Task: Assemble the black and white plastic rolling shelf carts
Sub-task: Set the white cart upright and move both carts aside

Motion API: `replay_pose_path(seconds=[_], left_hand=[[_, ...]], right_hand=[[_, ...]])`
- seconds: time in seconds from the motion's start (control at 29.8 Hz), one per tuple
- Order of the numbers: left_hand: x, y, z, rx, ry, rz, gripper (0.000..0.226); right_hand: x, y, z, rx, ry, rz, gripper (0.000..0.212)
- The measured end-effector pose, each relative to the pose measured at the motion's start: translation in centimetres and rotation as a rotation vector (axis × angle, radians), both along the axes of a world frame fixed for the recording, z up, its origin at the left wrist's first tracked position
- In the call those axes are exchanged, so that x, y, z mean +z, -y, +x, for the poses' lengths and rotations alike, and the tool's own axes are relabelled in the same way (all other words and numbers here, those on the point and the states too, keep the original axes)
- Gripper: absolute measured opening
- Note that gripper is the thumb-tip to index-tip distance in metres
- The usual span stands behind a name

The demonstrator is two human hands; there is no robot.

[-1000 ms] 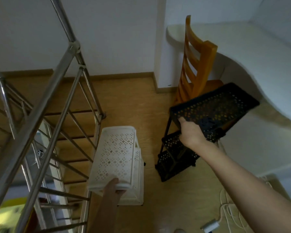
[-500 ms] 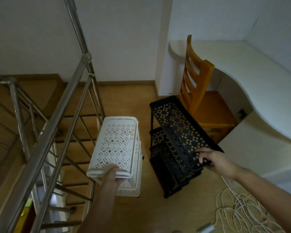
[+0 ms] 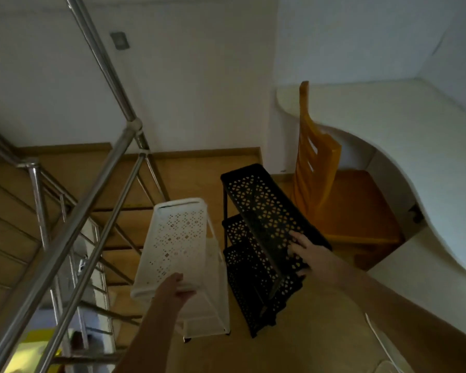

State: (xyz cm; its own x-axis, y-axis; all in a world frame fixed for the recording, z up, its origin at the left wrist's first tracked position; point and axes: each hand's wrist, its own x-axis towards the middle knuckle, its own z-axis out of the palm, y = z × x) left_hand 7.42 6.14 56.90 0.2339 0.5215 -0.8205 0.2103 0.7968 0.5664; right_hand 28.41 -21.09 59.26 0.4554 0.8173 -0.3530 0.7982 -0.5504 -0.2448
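A white perforated shelf cart (image 3: 176, 238) stands on the wooden floor, and my left hand (image 3: 174, 288) grips the near rim of its top tray. Just to its right stands a black perforated shelf cart (image 3: 256, 267) with stacked tiers. Its top black tray (image 3: 267, 211) sits tilted on the frame, near end lower. My right hand (image 3: 308, 254) holds that tray's near end, fingers curled over the edge.
A steel stair railing (image 3: 73, 211) runs along the left beside the white cart, with steps dropping behind it. An orange wooden chair (image 3: 334, 189) stands right of the black cart under a curved white counter (image 3: 388, 135). A white cable (image 3: 382, 343) lies on the floor.
My right hand has brought the black tray down from the air in front of the chair onto the black cart's frame. My left hand stayed on the white cart's top tray.
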Motion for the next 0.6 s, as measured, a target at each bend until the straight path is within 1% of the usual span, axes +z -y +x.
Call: replay_pose_path(seconds=[0.1,0.17,0.24,0.34,0.44,0.5,0.6], left_hand=[[1.2,-1.6,4.0,-0.061,-0.013,0.093,0.016],[1.3,-2.8,6.0,0.008,0.011,0.074,0.019],[1.3,-4.4,8.4,0.045,0.038,0.064,0.020],[1.4,-7.3,12.9,0.051,0.099,0.082,0.006],[0.8,-11.3,18.0,-0.007,0.104,0.098,0.010],[0.2,-14.0,21.2,-0.019,0.103,0.074,0.007],[-0.8,-18.8,26.5,-0.031,0.100,0.058,0.006]], right_hand=[[-0.1,-4.1,3.9,-0.060,0.057,-0.071,0.060],[-0.8,-7.2,4.0,-0.104,0.100,-0.087,0.060],[-1.4,-10.7,4.5,-0.139,0.101,-0.078,0.060],[-1.3,-16.4,8.1,-0.128,0.106,-0.053,0.062],[-1.0,-20.5,14.6,-0.117,0.150,-0.083,0.053],[-1.2,-22.2,19.5,-0.142,0.178,-0.075,0.048],[-1.4,-25.5,26.5,-0.126,0.123,-0.090,0.048]])
